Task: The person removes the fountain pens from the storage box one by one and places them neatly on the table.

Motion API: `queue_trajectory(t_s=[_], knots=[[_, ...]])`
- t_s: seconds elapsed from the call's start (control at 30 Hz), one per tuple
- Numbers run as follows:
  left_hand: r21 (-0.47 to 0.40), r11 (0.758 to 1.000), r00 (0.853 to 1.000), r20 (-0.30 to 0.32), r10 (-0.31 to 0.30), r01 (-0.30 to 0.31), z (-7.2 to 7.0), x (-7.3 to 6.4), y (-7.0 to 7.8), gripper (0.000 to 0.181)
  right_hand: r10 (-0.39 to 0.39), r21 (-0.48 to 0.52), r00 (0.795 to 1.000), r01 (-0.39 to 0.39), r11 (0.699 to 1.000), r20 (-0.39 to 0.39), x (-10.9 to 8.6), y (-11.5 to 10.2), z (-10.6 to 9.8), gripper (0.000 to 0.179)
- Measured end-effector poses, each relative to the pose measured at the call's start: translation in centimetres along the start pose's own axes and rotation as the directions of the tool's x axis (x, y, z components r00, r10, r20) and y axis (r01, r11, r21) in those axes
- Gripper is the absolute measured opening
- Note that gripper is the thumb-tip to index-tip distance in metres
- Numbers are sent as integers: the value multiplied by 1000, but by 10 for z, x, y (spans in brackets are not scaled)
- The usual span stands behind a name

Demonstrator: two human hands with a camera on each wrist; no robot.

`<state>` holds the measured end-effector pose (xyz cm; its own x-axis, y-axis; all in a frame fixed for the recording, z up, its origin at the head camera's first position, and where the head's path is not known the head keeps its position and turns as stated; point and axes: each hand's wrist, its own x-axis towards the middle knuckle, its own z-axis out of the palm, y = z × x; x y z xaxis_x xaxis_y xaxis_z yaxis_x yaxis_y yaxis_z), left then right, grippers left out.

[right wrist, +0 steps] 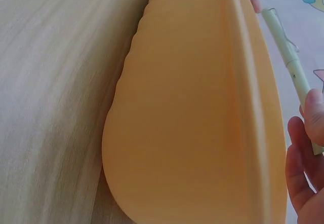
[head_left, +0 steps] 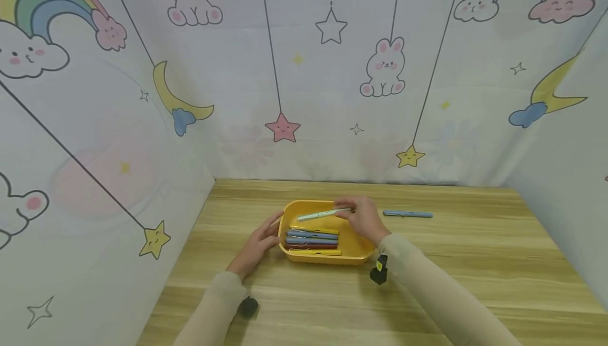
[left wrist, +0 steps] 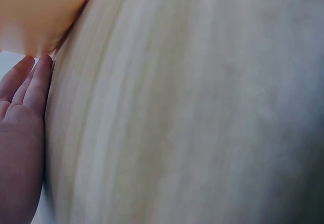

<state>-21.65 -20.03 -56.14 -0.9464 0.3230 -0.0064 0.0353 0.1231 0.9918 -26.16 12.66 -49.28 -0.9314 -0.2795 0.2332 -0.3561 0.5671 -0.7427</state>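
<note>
A yellow-orange plastic basket (head_left: pixel 353 248) stands on the wooden table. My right hand (head_left: pixel 363 218) pinches a pale mint-green pen (head_left: pixel 319 214) by one end, over the back of the basket. The right wrist view shows the same pen (right wrist: pixel 289 57), capped and with a clip, between thumb and fingers. My left hand (head_left: pixel 256 248) rests against the basket's left side with fingers extended; in the left wrist view the fingertips touch the orange wall (left wrist: pixel 38 19). Inside, on the left, lie several pens side by side: yellow (head_left: pixel 315 253), blue (head_left: pixel 311 235) and a dark red one (head_left: pixel 309 246).
One blue pen (head_left: pixel 408 213) lies on the table (head_left: pixel 475 261) to the right of the basket. White cloth walls (head_left: pixel 332 87) printed with stars, rabbits and rainbows enclose the table at the back and both sides. Each wrist wears a small black device.
</note>
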Motion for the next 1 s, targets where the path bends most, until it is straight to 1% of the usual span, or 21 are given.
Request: queue_trajectory(t_s=[0.2,0.43,0.53,0.7,0.83,1.0], knots=[[4,1000,1000,-3,0,0,0,0,-1,68,-12,9,1000,12,1000,-13,-3,-1,-7,28],[12,1000,1000,-5,-7,7,0,1,0,68,-40,31,998,41,999,-47,-7,4,-17,29],[6,1000,1000,-3,-4,4,1,0,0,68,-21,39,998,24,999,-57,-8,7,-21,28],[5,1000,1000,-3,-1,1,1,0,0,68,19,93,997,-13,996,-69,-10,13,-30,28],[0,1000,1000,-4,5,-5,1,0,0,68,7,125,996,4,992,-85,-13,18,-36,28],[6,1000,1000,-9,3,-3,0,1,-1,68,16,155,995,0,988,-101,-18,26,-44,27]])
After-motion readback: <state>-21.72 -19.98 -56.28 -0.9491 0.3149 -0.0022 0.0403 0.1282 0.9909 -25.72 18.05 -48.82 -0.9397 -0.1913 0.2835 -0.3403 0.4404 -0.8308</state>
